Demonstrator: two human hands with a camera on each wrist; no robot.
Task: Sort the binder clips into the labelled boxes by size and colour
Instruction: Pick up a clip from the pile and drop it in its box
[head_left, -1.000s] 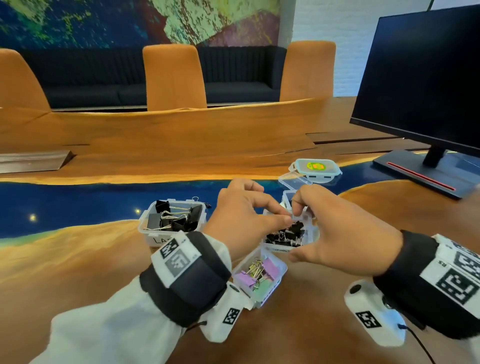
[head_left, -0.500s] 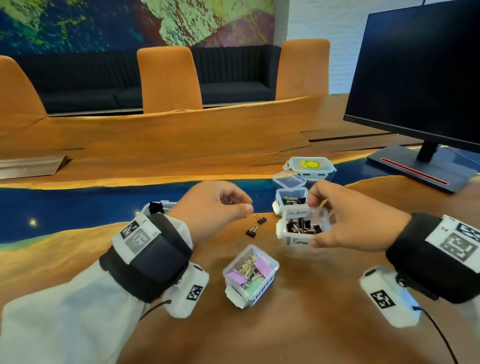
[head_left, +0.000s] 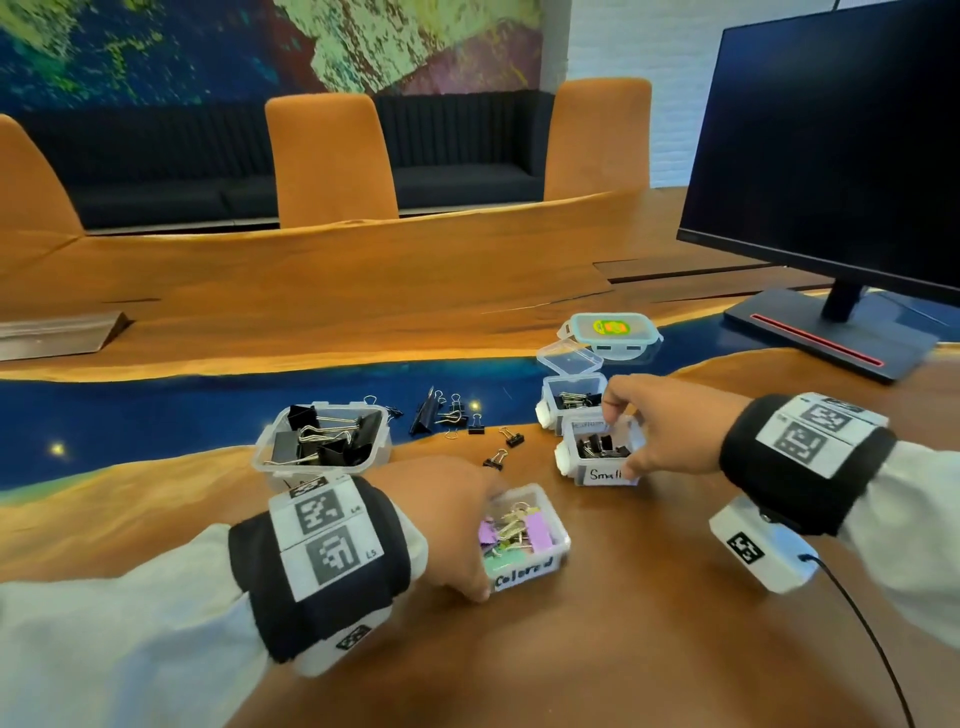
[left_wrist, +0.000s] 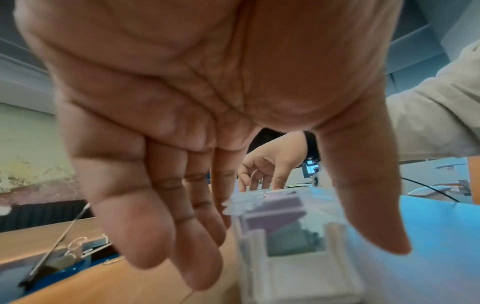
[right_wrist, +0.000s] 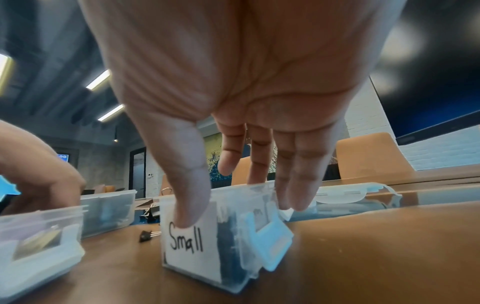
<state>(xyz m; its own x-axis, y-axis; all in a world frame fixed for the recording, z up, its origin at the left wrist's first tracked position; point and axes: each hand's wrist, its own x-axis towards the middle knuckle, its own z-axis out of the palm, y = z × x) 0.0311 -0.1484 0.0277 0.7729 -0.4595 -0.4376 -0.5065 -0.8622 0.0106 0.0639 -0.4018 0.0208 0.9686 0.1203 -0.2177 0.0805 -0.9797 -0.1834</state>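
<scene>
Left hand (head_left: 451, 525) moved onto Colored box (head_left: 522, 578); right hand (head_left: 670, 431) grips Small box (head_left: 601, 474).

The wooden tabletop (head_left: 623, 649), with a blue band running across it, is carrying 4 open clear boxes: a wide box (head_left: 382, 452) of big black clips at the left, the "Colored" box (head_left: 524, 574) nearest, and the "Small" box (head_left: 605, 474) just in front of a flip-lid box (head_left: 550, 395). Loose black clips (head_left: 452, 415) are lying between them. A lidded container (head_left: 613, 338) and a monitor base (head_left: 826, 338) are sitting farther back.

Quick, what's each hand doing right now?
Left hand: straddles the Colored box; whether it grips cannot be told.
Right hand: pinches the Small box between thumb and fingers.
</scene>
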